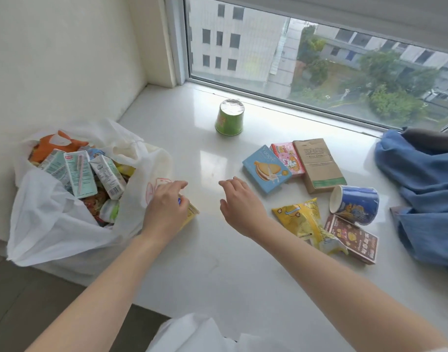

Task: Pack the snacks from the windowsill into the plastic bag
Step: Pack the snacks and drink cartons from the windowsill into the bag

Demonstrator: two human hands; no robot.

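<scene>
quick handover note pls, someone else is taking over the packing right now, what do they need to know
Left hand: fingers curled on a yellow box lying beside the plastic bag.
Right hand: open above the windowsill, holding nothing.
Done: the bag already holds several drink cartons and assorted packets.
Left on the sill: green cup standing upside down near the window, blue biscuit box, pink box, brown box, blue cup on its side, yellow pouch, dark red box.
Next, probably: put the yellow box in the bag, then the rest.
</scene>
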